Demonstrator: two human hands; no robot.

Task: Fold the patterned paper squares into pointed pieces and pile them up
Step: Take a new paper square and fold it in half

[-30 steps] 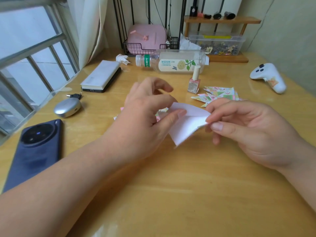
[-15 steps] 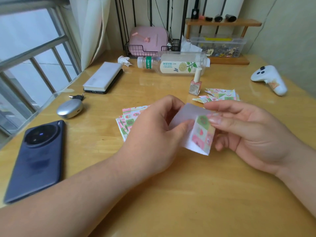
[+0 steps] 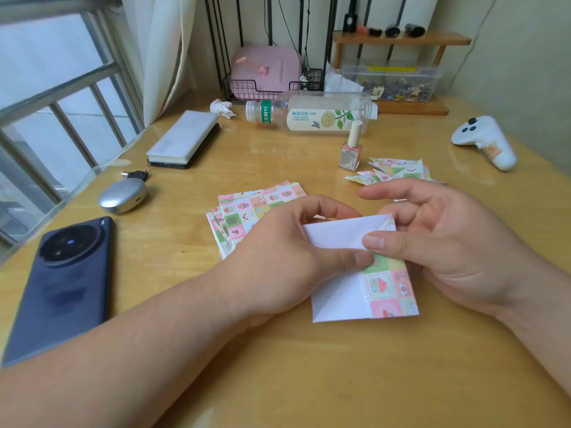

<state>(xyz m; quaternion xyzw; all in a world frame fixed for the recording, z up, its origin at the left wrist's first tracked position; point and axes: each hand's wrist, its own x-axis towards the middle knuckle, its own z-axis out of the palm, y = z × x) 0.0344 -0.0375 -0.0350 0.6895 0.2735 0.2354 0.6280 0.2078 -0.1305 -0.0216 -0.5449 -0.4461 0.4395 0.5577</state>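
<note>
A partly folded paper square (image 3: 364, 282), white on the back and patterned on the front, is held above the wooden table between both hands. My left hand (image 3: 278, 257) pinches its left side. My right hand (image 3: 438, 239) pinches the upper fold with the thumb on top. A stack of flat patterned squares (image 3: 247, 208) lies just beyond my left hand. A pile of folded pointed pieces (image 3: 392, 171) sits behind my right hand.
A pink nail polish bottle (image 3: 350, 152) stands by the pile, with a plastic drink bottle (image 3: 312, 114) lying behind it. A dark phone (image 3: 65, 282), a silver earbud case (image 3: 122, 196) and a notebook (image 3: 182, 139) are at the left. A white controller (image 3: 485, 142) lies far right.
The paper has been folded further, so a patterned flap now shows at the lower right. Both hands have shifted lower and nearer, uncovering the stack of flat squares.
</note>
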